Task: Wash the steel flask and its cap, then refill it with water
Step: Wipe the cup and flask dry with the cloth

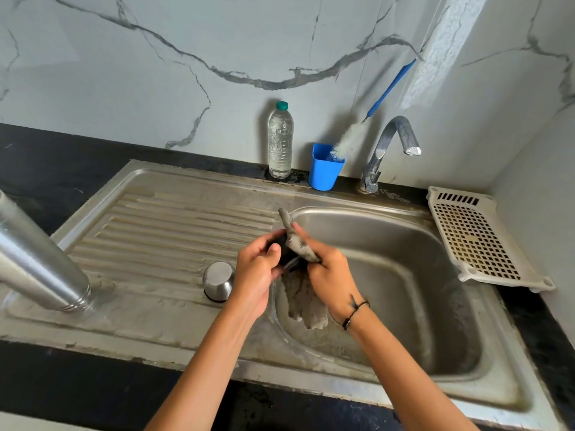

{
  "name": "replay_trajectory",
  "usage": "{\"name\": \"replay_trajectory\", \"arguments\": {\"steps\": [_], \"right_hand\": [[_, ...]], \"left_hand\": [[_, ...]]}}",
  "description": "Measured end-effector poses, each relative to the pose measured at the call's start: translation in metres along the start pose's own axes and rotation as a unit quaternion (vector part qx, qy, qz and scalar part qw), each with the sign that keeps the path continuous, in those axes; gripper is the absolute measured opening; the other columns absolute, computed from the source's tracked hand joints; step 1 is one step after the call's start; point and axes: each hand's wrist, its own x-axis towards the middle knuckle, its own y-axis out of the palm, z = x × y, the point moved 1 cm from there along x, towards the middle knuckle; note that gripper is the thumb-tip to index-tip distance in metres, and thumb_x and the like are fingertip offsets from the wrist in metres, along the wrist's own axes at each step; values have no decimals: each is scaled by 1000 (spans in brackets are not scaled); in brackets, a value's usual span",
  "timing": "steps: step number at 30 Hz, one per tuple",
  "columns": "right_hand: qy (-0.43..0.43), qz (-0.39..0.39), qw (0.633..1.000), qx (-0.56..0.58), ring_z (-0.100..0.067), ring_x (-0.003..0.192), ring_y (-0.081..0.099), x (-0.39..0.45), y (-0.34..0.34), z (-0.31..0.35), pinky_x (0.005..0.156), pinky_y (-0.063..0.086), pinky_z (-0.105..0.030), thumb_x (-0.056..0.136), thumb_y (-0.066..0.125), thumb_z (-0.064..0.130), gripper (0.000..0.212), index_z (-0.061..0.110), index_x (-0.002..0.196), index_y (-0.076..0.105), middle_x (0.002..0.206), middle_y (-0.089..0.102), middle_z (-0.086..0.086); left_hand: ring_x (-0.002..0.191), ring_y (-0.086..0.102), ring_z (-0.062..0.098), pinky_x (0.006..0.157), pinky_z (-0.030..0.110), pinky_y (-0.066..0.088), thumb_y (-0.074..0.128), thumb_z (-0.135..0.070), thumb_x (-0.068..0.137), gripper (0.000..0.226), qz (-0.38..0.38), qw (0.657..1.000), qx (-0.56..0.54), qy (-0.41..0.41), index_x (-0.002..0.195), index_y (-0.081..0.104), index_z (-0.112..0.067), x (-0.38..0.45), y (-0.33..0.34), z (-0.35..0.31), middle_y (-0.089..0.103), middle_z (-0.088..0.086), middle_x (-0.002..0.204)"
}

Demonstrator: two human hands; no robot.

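Cap-wiping is the step in hand: left hand [256, 262] grips the small black cap [284, 248] over the steel sink's [404, 219] left rim, right hand [331, 272] rubs it with a grey cloth [300, 244] (steel flask [37, 259] lies on the drainboard's left edge), so rinsing likely follows.

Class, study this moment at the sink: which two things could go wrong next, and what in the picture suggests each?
1. The steel flask stands mouth-down on the ribbed drainboard, unheld; a nudge might topple it.
2. The left hand holds a small dark cap while the right hand rubs it with a cloth over the basin; it could slip in.
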Motion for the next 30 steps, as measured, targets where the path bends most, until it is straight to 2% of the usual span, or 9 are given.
{"name": "replay_trajectory", "arguments": {"steps": [2,6,9,14,18,22,25,28,30], "right_hand": [[16,12,999,29,-3,133,36,4,-5,1,114,28,-31,71,35,-11,69,19,129,57,137,49,10],[-8,3,1000,-1,-1,134,32,-1,-1,9,113,22,-18,74,37,-19,70,15,132,52,136,45,12],[-42,-42,998,-29,0,132,32,-10,2,7,110,20,-11,70,37,-25,74,14,132,52,135,47,8],[-47,-73,995,-43,6,131,23,-10,4,9,107,18,-5,71,40,-24,73,16,132,51,140,38,2],[-72,-67,995,-31,3,133,27,-10,6,13,110,21,-11,71,39,-19,71,15,133,51,141,43,-3],[-31,-68,997,15,-4,133,37,-5,0,7,113,29,-30,72,38,-22,77,24,133,47,140,47,-1],[-1,-49,997,60,-9,132,41,2,-5,1,111,34,-40,72,37,-18,71,18,131,55,138,50,2],[24,-54,995,86,-10,129,46,6,-7,2,109,37,-42,72,37,-10,65,16,127,59,134,55,3],[15,-59,997,56,-4,131,39,5,-6,6,112,32,-34,73,37,-18,71,18,131,55,137,48,8]], "left_hand": [[94,66,18,75,27,56,37,4,97,33,28,999,-25,-10,101,64,-15,-2,-1,0,70,4,96],[86,65,13,78,28,51,34,-8,101,25,47,998,-33,-35,102,58,-16,2,1,-3,70,2,92],[83,63,15,81,32,51,44,-17,99,13,9,999,19,-36,96,57,-14,7,-3,-2,66,6,92],[78,66,14,75,27,54,49,-11,97,17,23,999,-13,-39,90,64,-10,5,-1,-1,71,2,79],[72,68,8,66,19,54,50,-3,94,17,56,997,-50,-32,91,65,-10,3,4,-6,73,-1,75],[80,69,13,72,23,53,53,-8,87,16,89,993,-77,-30,98,65,-8,4,3,-5,73,3,84],[85,68,15,74,23,54,54,-14,79,29,116,985,-120,-35,105,63,-6,2,3,-2,73,5,90],[88,68,16,75,22,55,52,-11,77,34,131,979,-155,-32,110,61,-5,3,4,-1,72,7,95],[87,67,17,74,23,55,52,-11,81,28,119,979,-162,-36,107,61,-5,4,6,2,72,7,92]]}}
